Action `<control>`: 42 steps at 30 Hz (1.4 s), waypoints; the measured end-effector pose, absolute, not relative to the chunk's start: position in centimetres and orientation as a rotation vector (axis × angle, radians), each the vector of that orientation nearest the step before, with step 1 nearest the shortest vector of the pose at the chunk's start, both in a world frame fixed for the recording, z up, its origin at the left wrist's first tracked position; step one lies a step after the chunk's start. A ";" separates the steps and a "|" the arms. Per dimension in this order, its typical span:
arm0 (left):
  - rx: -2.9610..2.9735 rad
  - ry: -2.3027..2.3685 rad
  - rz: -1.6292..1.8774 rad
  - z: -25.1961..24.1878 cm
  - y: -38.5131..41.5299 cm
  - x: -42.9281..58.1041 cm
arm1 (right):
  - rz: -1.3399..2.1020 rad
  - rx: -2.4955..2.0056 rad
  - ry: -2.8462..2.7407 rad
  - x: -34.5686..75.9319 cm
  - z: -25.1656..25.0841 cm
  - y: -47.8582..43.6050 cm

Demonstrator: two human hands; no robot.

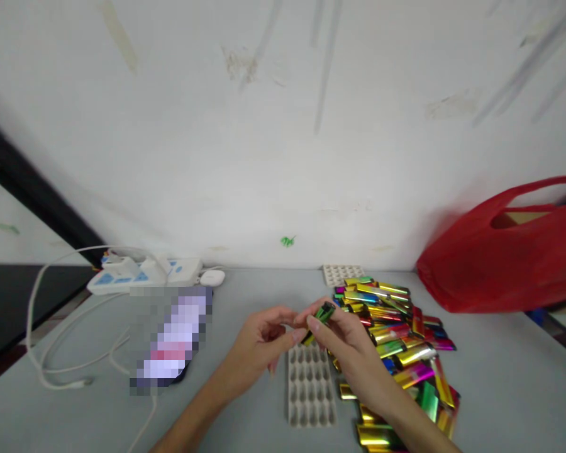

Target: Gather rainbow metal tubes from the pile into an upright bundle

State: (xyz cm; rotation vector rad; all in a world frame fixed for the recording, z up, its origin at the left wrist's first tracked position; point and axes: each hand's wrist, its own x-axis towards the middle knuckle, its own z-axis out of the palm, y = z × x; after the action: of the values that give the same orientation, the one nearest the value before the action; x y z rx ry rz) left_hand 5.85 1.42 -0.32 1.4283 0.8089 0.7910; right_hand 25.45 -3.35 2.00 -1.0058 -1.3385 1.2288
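Note:
My right hand [346, 336] pinches a shiny green-and-yellow lighter [321, 314] with a black end, held tilted between thumb and fingers. Close against its lower end, the thumb and fingertips of my left hand [266, 336] are drawn together on it. Both hands are over the far end of a pale tray [311, 390] with rows of oval hollows. To the right, partly under my right forearm, lies a loose pile of metallic lighters [412, 355] in gold, green, red, purple and blue.
A second pale tray [342, 275] lies by the wall behind the pile. A red bag [504, 251] stands at the right. On the left are a blurred-out phone [174, 340], a white power strip [183, 272], a white charging case [212, 277] and loose white cables [51, 385].

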 end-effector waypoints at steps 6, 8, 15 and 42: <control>1.328 0.726 0.690 0.3 1.0 5.9 | 1.325 -0.943 -1.278 25.2 2.1 -3.9; 1.302 0.722 0.660 0.3 0.9 5.9 | 1.361 -0.956 -1.258 25.4 2.0 -3.8; 1.311 0.731 0.745 -0.4 1.0 6.3 | 1.257 -1.039 -1.319 25.7 1.4 -3.2; 1.713 1.224 0.844 -1.3 1.4 6.0 | 1.973 -0.724 -0.598 26.2 1.8 -2.6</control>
State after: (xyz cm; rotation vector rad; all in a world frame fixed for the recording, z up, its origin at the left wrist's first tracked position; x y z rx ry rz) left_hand 5.99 1.43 -1.29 1.7128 1.2243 0.8438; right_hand 26.23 -2.63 1.83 -0.7243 -0.5984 1.9730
